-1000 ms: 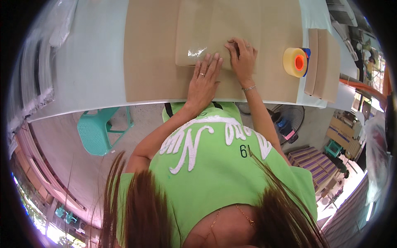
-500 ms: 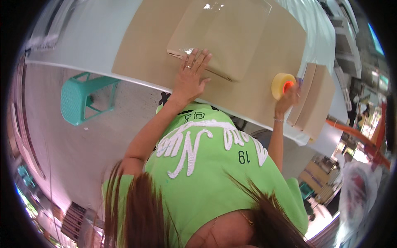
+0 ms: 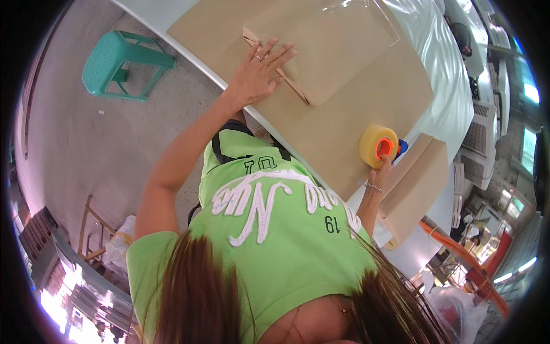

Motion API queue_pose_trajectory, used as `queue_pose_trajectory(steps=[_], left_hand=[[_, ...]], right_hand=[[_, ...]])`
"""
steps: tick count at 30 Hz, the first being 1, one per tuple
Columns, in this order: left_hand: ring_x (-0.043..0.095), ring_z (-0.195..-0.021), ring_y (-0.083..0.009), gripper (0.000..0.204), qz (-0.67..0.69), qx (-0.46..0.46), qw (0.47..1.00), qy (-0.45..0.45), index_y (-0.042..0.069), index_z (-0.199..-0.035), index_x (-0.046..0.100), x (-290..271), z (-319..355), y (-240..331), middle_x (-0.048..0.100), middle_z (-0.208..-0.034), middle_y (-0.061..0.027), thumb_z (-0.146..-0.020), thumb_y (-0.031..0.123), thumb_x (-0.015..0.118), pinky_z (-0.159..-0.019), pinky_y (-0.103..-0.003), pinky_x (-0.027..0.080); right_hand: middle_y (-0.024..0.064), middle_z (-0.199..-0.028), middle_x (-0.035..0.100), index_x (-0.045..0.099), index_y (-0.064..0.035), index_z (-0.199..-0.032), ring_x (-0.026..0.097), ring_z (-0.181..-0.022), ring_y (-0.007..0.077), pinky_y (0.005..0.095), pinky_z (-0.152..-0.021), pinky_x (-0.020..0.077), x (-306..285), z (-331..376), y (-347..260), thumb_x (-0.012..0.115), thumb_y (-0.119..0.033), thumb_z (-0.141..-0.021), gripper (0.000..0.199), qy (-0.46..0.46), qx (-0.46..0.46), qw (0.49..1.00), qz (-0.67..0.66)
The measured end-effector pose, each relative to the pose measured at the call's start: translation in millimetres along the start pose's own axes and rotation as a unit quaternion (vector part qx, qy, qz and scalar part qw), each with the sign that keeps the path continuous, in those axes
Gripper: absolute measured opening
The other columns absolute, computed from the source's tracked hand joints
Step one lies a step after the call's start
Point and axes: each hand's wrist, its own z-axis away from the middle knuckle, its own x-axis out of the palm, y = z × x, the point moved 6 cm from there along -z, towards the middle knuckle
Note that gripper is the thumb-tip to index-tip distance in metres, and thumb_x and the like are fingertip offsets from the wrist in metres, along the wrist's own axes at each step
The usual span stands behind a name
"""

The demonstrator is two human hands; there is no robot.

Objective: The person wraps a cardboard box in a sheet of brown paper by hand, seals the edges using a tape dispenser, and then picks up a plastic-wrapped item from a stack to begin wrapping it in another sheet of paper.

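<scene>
One brown-paper-covered table (image 3: 366, 114), concrete floor (image 3: 86, 149)

We see matt brown paper in the big sheet (image 3: 344, 126) and in the folded parcel (image 3: 332, 51), whose upper edge carries a glossy clear film (image 3: 366, 11). The tape roll (image 3: 378, 146) looks like smooth yellow plastic with an orange core. The stool (image 3: 123, 63) is moulded green plastic, and the floor (image 3: 86, 149) is rough speckled concrete.
</scene>
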Motion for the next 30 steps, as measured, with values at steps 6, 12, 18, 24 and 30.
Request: queue_pose_trajectory(steps=[6, 12, 18, 24, 30], left_hand=[[0.020, -0.143, -0.0188, 0.069, -0.049, -0.001, 0.999, -0.024, 0.028, -0.150, 0.023, 3, 4, -5, 0.024, -0.155, 0.0084, -0.090, 0.029, 0.056, -0.119, -0.045, 0.015], [0.022, -0.143, -0.0167, 0.064, 0.007, 0.006, 1.000, -0.024, 0.030, -0.149, 0.025, 3, -3, -8, 0.026, -0.154, 0.0112, -0.092, 0.020, 0.053, -0.119, -0.044, 0.016], [0.021, -0.143, -0.0152, 0.070, 0.013, 0.000, 1.000, -0.027, 0.027, -0.149, 0.027, 1, -1, -8, 0.026, -0.154, 0.0111, -0.086, 0.007, 0.050, -0.120, -0.043, 0.014], [0.020, -0.144, -0.0144, 0.067, 0.058, -0.009, 0.997, -0.048, 0.018, -0.144, 0.037, 4, 1, -12, 0.031, -0.152, 0.0058, -0.081, -0.001, 0.049, -0.120, -0.042, 0.012], [0.034, -0.137, -0.0168, 0.050, 0.166, -0.053, 0.985, -0.010, 0.012, -0.133, 0.049, -2, -3, -15, 0.047, -0.140, -0.0011, -0.085, 0.002, 0.048, -0.117, -0.041, 0.021]], right_hand=[[0.0132, -0.114, 0.056, 0.046, -0.0052, -0.126, 0.058, -0.102, 0.0247, 0.0336, -0.088, 0.0524, 78, 11, -66, 0.062, -0.003, -0.085, 0.044, -0.054, 0.021, 0.995, -0.087], [0.0103, -0.116, 0.056, 0.036, -0.0078, -0.135, 0.057, -0.103, 0.0213, 0.0333, -0.090, 0.0512, 217, 59, -168, 0.065, -0.006, -0.086, 0.058, -0.247, -0.008, 0.958, -0.144], [0.0121, -0.119, 0.049, 0.056, -0.0083, -0.128, 0.056, -0.102, 0.0219, 0.0343, -0.086, 0.0489, 314, 114, -222, 0.075, -0.006, -0.077, 0.055, -0.363, -0.421, 0.802, 0.219], [0.0170, -0.114, 0.050, 0.067, -0.0139, -0.120, 0.055, -0.104, 0.0295, 0.0353, -0.083, 0.0500, 342, 148, -206, 0.080, -0.006, -0.070, 0.053, -0.442, -0.504, 0.670, 0.320], [0.0215, -0.112, 0.051, 0.067, -0.0163, -0.119, 0.055, -0.099, 0.0343, 0.0369, -0.077, 0.0507, 351, 154, -192, 0.079, -0.008, -0.069, 0.053, -0.443, -0.519, 0.638, 0.357]])
